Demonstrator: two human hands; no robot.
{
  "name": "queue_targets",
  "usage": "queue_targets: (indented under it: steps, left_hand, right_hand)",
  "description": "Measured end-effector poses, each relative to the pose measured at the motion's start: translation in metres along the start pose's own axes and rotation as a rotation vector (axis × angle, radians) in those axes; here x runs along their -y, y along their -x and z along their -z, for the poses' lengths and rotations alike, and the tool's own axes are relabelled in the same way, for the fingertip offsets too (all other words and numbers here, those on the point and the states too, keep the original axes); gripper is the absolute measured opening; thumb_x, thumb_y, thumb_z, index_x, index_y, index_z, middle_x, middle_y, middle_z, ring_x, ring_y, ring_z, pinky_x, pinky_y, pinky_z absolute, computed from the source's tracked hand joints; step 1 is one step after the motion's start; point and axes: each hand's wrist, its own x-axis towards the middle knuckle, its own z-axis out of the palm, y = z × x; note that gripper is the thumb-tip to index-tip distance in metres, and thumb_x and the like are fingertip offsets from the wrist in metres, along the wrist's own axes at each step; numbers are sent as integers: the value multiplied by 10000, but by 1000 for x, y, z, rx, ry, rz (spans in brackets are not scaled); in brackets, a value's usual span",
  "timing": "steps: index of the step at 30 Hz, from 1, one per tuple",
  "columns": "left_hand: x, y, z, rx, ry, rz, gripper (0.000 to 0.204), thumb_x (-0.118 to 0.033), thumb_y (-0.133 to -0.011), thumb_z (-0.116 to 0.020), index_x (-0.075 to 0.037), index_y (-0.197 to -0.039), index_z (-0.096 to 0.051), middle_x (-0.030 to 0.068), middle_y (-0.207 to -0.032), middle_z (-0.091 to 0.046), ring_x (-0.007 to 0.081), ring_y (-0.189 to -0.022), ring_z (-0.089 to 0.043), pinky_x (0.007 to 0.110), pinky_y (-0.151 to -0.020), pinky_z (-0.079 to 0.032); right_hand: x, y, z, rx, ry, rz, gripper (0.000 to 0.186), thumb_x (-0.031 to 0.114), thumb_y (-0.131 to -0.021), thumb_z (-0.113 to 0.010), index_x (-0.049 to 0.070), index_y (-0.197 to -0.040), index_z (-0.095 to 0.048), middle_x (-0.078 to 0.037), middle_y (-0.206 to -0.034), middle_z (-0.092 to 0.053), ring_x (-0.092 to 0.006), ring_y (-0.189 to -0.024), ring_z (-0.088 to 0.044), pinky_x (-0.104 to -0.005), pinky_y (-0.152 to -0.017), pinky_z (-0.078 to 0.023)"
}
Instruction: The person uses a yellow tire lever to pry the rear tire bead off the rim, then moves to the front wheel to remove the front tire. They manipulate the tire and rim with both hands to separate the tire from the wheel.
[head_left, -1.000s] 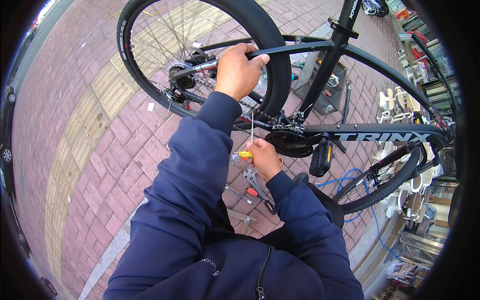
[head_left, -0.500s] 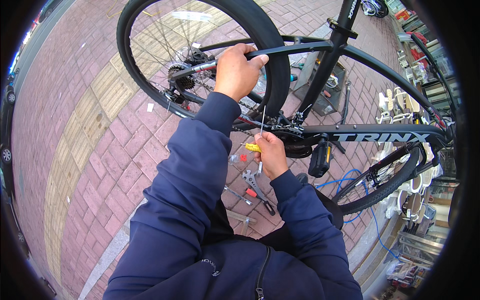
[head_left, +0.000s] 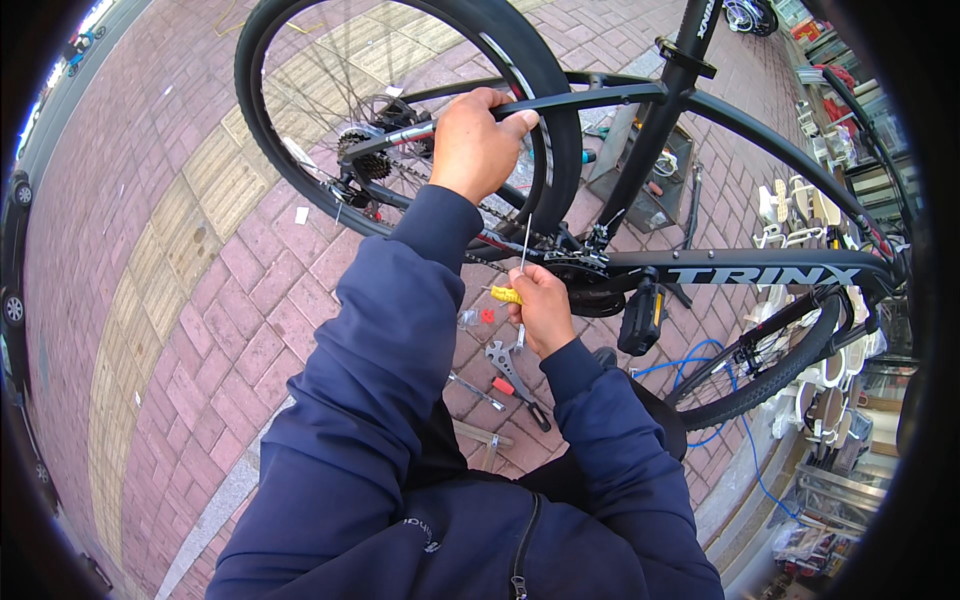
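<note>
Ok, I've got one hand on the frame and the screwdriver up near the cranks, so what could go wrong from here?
1. The screwdriver has a thin shaft pointed up near the chain; a slip could drive the right hand into the chainring.
2. The left hand grips the frame right beside the rear tyre; if the wheel turns, fingers could get pinched.
3. Loose tools lie on the bricks underfoot, easy to kick or step on.

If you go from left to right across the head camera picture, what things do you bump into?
Yellow paving strip → rear gear cluster → left hand gripping the bike frame → right hand holding a yellow-handled screwdriver → black pedal → blue hose → front tyre.
</note>
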Motion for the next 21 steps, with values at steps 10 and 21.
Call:
queue_targets:
  steps: [10, 21]
  left_hand:
    - [0, 1, -1, -16, -12, -6, 327, -223, -925, -801, 60, -1079, -742, 137, -854, -733, 223, -758, -655, 364, -750, -532]
    - [-1, 1, 0, -6, -9, -4, 335, -226, -924, -801, 63, -1081, -738, 133, -821, -723, 219, -730, -643, 364, -730, -528]
  right_hand:
    - [-4, -3, 1, -29, -3, 11, 202, 211, -1045, -636, 12, -1022, -663, -70, -876, -707, -75, -519, -562, -227, -445, -444]
    - [-6, -6, 0, -38, -10, 22, 198, 202, -1044, -630, 9, -1016, -664, -57, -847, -685, -73, -514, -543, -229, -436, -433]
